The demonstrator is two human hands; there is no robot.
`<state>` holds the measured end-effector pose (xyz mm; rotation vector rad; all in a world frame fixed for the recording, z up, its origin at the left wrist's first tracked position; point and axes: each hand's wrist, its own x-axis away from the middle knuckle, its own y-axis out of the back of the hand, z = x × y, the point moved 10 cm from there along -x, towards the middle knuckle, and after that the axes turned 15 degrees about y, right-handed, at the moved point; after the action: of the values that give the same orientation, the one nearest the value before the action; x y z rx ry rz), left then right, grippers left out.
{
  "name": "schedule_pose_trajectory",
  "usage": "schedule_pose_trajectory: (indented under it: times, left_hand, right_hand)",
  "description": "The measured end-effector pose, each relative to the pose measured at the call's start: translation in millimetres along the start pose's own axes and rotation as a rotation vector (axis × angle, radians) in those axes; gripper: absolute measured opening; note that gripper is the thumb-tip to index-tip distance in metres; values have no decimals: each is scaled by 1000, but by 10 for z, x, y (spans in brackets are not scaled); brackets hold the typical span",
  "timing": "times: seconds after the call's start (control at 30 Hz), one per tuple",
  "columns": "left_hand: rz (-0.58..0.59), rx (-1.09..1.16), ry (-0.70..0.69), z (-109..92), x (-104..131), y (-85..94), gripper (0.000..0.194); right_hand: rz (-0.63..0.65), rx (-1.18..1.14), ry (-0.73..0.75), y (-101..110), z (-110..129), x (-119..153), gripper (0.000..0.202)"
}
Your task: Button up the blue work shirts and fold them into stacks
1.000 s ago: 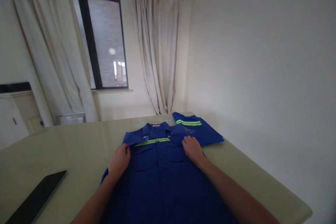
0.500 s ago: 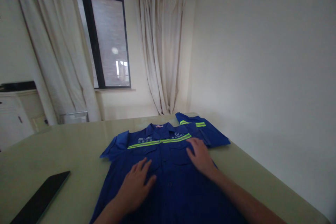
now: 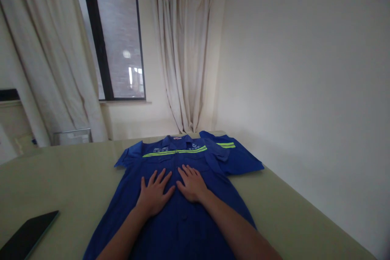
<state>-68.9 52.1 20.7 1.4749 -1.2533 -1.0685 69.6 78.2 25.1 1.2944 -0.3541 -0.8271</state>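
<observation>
We find the blue short-sleeved work shirt with yellow-green reflective stripe (image 3: 173, 195) lying face-up on the pale green table (image 3: 61, 178). Left hand (image 3: 154, 195) and right hand (image 3: 191, 183) press flat, fingers spread, mid-chest. Smoothing should run outward evenly; the near hem is apparently out of view.

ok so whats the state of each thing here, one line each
blue work shirt: spread flat, front up, buttoned, on the table
left hand: open, palm flat on the shirt's chest, fingers spread
right hand: open, palm flat on the shirt beside the left
second blue shirt: folded, lying by the wall
dark tablet: flat, screen off
curtains: drawn apart
</observation>
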Motion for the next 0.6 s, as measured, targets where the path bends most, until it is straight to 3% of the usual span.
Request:
schedule_pose_trajectory:
  times: [0.07,0.17,0.27,0.37,0.43,0.6]
  left_hand:
    - [-72,7,10,-36,-41,115,56]
    - [-168,-22,-57,-242,114,280,47]
    - [-70,-38,-99,-470,426,178,51]
    - [30,-45,-32,-533,737,-26,57]
    - [32,-30,-29,-542,880,-90,62]
    - [0,43,-59,-458,888,-22,61]
  right_hand:
    - [0,3,6,-7,-65,-104,64]
    - [-16,13,18,3,-138,-207,60]
    - [-62,25,26,60,-188,-278,53]
    - [-134,34,20,179,-197,-302,49]
    - [-197,45,12,302,-158,-275,47]
    - [-429,6,167,691,283,-4,32]
